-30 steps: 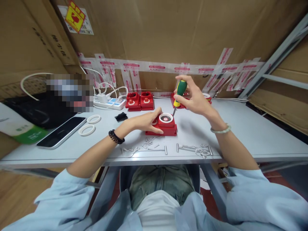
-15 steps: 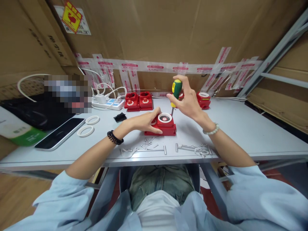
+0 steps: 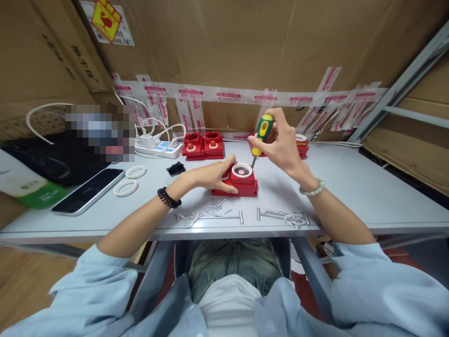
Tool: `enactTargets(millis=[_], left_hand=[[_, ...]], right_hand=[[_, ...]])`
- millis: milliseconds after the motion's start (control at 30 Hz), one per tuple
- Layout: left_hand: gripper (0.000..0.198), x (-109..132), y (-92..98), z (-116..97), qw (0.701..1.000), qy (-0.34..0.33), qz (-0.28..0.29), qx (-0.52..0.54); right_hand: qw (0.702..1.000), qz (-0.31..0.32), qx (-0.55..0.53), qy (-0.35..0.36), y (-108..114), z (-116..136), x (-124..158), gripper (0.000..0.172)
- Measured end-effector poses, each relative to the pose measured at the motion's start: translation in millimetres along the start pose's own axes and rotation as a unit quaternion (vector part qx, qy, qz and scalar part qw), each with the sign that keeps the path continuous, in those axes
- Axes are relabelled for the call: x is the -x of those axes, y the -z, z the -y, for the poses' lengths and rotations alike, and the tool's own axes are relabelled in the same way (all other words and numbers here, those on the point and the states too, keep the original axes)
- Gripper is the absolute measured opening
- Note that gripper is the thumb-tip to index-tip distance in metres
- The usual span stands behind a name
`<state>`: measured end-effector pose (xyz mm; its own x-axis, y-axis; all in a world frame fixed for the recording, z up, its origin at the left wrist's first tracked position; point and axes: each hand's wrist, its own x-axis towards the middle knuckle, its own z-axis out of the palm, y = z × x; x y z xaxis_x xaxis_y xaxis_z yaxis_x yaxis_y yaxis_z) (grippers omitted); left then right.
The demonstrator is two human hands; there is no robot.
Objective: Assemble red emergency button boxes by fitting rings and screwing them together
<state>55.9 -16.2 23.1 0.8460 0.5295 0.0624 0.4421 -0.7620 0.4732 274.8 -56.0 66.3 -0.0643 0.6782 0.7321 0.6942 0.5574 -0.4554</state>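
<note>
On the table in front of me sits a red plastic box (image 3: 243, 188) with a white ring (image 3: 242, 170) around a dark round face on top. My left hand (image 3: 219, 175) grips its left side, thumb and fingers around the body. A screwdriver (image 3: 264, 128) with a green and yellow handle is in my right hand (image 3: 280, 142). It tilts, with the shaft pointing down at the box's far right corner; I cannot tell whether the tip touches a screw. Several loose screws (image 3: 216, 207) lie nearer the table's front edge.
Two red boxes (image 3: 203, 146) stand at the back beside a white power strip (image 3: 164, 150); more sit behind my right hand. Metal T-shaped rods (image 3: 241, 217) lie along the front edge. To the left are two white rings (image 3: 125, 188), a phone (image 3: 89, 192) and a black scrap (image 3: 176, 168).
The screwdriver's handle has tipped to the right and turned in my right hand, which has shifted slightly right. My left hand keeps its hold on the red box.
</note>
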Motion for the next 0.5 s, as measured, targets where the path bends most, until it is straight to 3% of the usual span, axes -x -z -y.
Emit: enactTargets(millis=[100,233,333,400,500], left_hand=[[0.066,0,0.0,0,1.0,0.0,0.004,-0.015],[0.067,0,-0.5,2,1.0,-0.005,0.001,-0.004],[0.068,0,-0.6,2,1.0,0.0,0.001,0.012],[0.068,0,-0.5,2,1.0,0.001,0.002,0.018],[0.067,1,-0.5,1,1.0,-0.001,-0.005,0.02]], right_hand=[[0.999,-0.023,0.04,0.001,-4,1,2,0.047],[0.992,0.094,-0.077,0.025,9,-6,-3,0.061],[0.976,0.158,-0.152,0.014,19,-11,-8,0.06],[0.977,0.14,-0.158,0.006,20,-12,-9,0.058],[0.993,0.056,-0.107,0.002,11,-8,-5,0.056]])
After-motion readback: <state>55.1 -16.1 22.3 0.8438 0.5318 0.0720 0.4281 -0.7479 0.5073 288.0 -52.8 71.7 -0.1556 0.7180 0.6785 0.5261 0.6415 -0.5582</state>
